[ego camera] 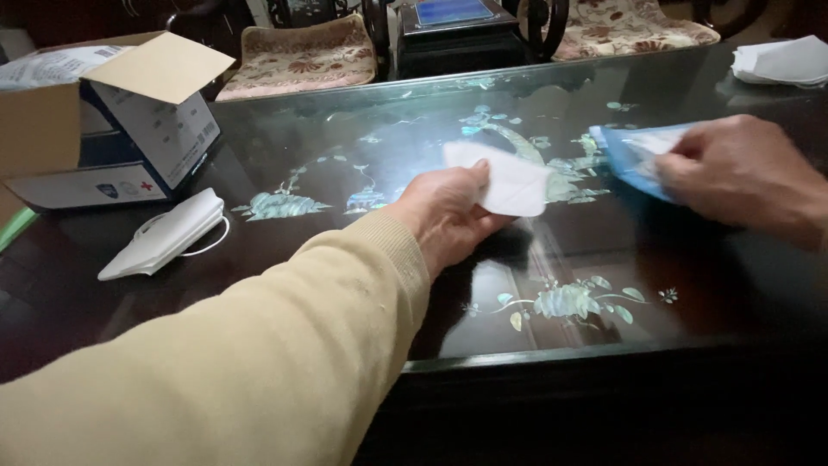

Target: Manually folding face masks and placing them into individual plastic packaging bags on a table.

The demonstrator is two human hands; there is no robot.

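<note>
Head view: left hand, grip closed on a white folded mask at bench centre; right hand pinches a blue wrapper, far right. Dark glossy bench with pearl floral inlay; open carton and a second white mask left; cushioned chairs beyond.

White folded mask in the left hand, and that sleeve is a soft pale yellow. Over in the right hand, a light blue wrapper. The bench is glossy near-black, inlaid with shimmering green-blue flowers and leaves. Another white mask to the side, a brown cardboard box with white and dark blue panels, and beige floral cushions behind.
</note>
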